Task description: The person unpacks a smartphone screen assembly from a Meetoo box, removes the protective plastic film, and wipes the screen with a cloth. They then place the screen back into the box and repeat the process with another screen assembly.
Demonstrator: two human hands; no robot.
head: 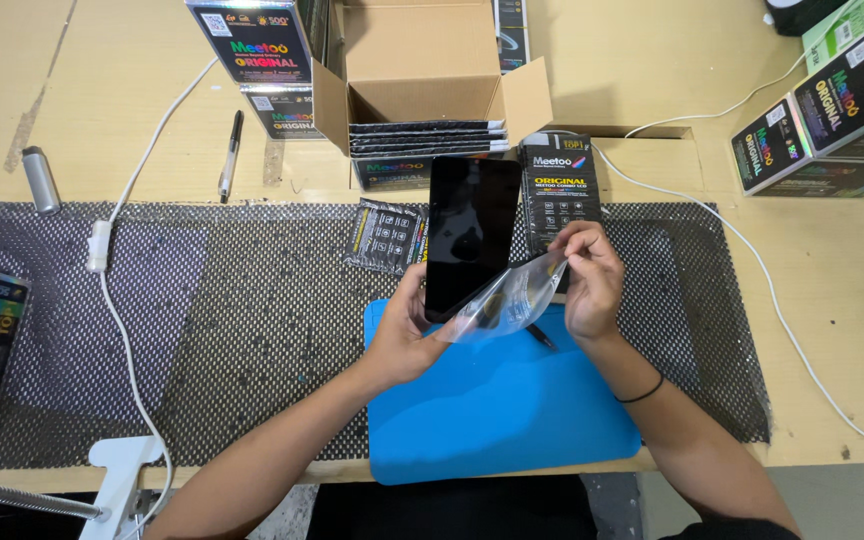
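Head view shows the left hand [404,335] with its fingers wrapped around the low edge of a black screen panel [469,235], holding it up above the blue mat [497,420]. The right hand [590,285] pinches the top of a clear plastic bag [512,298], maybe to keep its mouth open. An open cardboard box [422,70] sits behind the mat on the worktop [122,110].

both forearms reach forward; left hand [404,335] grips, right hand [590,283] pinches with raised fingertips
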